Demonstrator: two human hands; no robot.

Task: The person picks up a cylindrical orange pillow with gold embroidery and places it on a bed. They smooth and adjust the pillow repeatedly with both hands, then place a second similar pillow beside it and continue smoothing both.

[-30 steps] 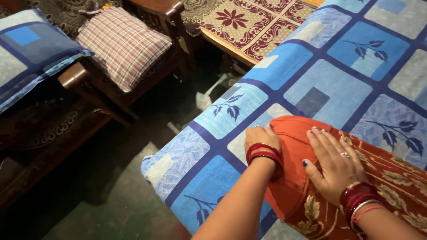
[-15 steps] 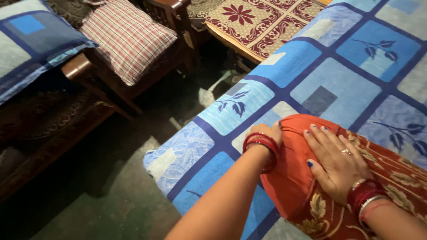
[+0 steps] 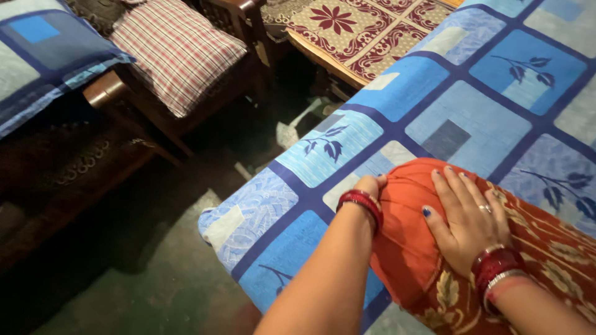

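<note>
An orange bolster pillow (image 3: 406, 248) with a red and gold leaf-patterned cover lies on a bed spread with a blue patchwork sheet (image 3: 434, 105). My right hand (image 3: 464, 220) rests flat on top of the bolster's rounded orange end, fingers spread. My left hand (image 3: 367, 186), with red bangles at the wrist, presses against the left side of that end, its fingers tucked at the fabric and mostly hidden.
A wooden chair holding a red checked cushion (image 3: 177, 53) stands at the upper left, beside a blue patchwork pillow (image 3: 37, 59). A table with a maroon floral cloth (image 3: 354, 28) sits behind the bed. Dark floor (image 3: 161, 273) lies left of the bed corner.
My left hand has slid lower against the bolster's end, and my right hand has shifted slightly along the top. The view has barely moved.
</note>
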